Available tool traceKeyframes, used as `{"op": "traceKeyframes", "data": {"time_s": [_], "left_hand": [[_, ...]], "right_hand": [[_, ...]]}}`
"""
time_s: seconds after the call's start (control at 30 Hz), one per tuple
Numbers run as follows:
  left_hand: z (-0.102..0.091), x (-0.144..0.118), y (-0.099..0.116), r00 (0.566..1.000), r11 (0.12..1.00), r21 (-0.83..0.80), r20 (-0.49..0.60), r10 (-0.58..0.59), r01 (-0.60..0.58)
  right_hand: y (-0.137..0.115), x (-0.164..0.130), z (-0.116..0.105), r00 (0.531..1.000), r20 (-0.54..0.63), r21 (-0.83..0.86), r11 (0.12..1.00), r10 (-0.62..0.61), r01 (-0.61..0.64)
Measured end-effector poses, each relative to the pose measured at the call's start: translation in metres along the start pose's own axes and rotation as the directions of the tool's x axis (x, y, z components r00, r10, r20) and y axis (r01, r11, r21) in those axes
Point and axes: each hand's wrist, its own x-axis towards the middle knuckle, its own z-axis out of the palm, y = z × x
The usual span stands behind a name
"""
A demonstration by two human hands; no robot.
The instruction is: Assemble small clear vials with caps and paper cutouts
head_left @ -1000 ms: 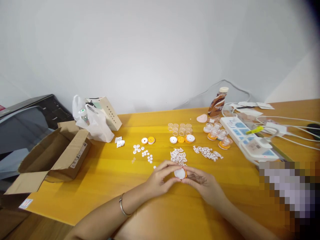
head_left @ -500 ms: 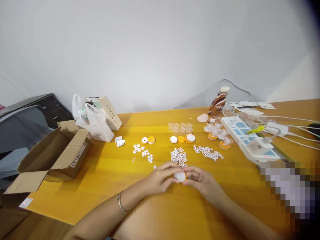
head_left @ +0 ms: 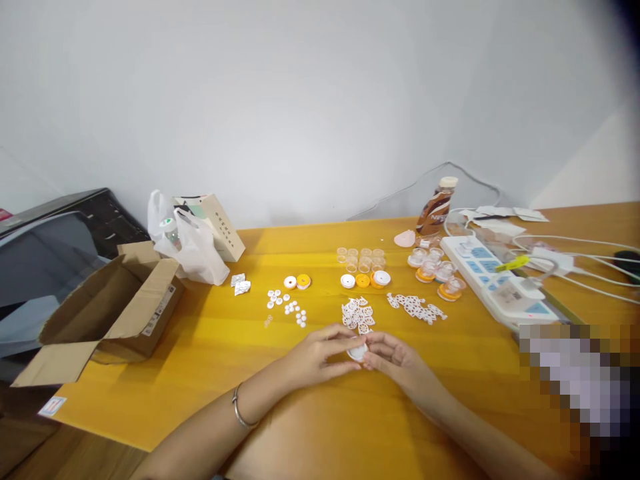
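Note:
Between my two hands is a small round white disc part [head_left: 357, 351], its flat face turned toward me. My left hand [head_left: 323, 357] pinches its left side with thumb and fingers. On the other side my right hand [head_left: 395, 360] grips the right edge, its fingertips hiding part of the rim. Just beyond the hands lies a pile of white openwork plastic pieces [head_left: 357, 312], and a second spread of them [head_left: 417, 307] is to the right. Behind these stand white and orange discs [head_left: 363, 281] and several clear plastic cups [head_left: 365, 257].
Small white caps [head_left: 295, 310] lie left of my hands, near a white and a yellow disc [head_left: 303, 281]. Clear-topped orange assemblies [head_left: 430, 267] sit beside a power strip [head_left: 495, 280] with cables. A bottle [head_left: 436, 210], an open cardboard box [head_left: 135, 313] and a plastic bag [head_left: 200, 250] are around.
The disc has turned in my hands: an orange edge showed at its right before, and now mainly white shows. My right fingers have shifted slightly left over its rim.

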Motion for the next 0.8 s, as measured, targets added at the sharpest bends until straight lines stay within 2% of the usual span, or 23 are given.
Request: {"op": "traceKeyframes", "data": {"time_s": [0.17,0.33,0.4,0.47,0.53,0.6,0.7,0.73,0.8], "left_hand": [[0.003,-0.005,0.001,0.999,0.982,0.189,0.038,-0.017,0.010],[0.005,-0.015,0.000,0.995,0.947,0.322,0.097,-0.037,0.004],[0.003,-0.018,0.003,0.994,0.951,0.308,0.103,-0.045,0.011],[0.001,-0.019,0.006,0.995,0.959,0.284,0.093,-0.041,0.013],[0.000,-0.020,0.006,0.999,0.967,0.253,0.012,-0.034,0.029],[0.001,-0.021,0.002,0.986,0.976,0.210,-0.167,-0.026,0.061],[0.003,-0.022,-0.011,0.894,0.984,0.125,-0.444,-0.061,0.129],[0.003,-0.022,-0.016,0.865,0.985,0.084,-0.494,-0.088,0.149],[0.003,-0.022,-0.026,0.838,0.986,0.004,-0.527,-0.142,0.169]], "right_hand": [[0.002,-0.001,-0.001,0.998,-0.010,-0.150,0.987,-0.056,0.053],[0.003,0.008,-0.019,0.965,-0.172,-0.371,0.920,-0.200,0.125],[0.001,0.015,-0.032,0.923,-0.263,-0.426,0.892,-0.282,0.151],[-0.002,0.020,-0.046,0.832,-0.380,-0.498,0.847,-0.404,0.184],[-0.005,0.023,-0.058,0.772,-0.442,-0.528,0.828,-0.456,0.187],[-0.007,0.022,-0.067,0.732,-0.472,-0.554,0.812,-0.491,0.187],[-0.006,0.018,-0.071,0.686,-0.458,-0.612,0.760,-0.565,0.218],[-0.004,0.017,-0.071,0.682,-0.443,-0.628,0.744,-0.582,0.227],[0.000,0.015,-0.070,0.699,-0.409,-0.646,0.727,-0.587,0.233]]}}
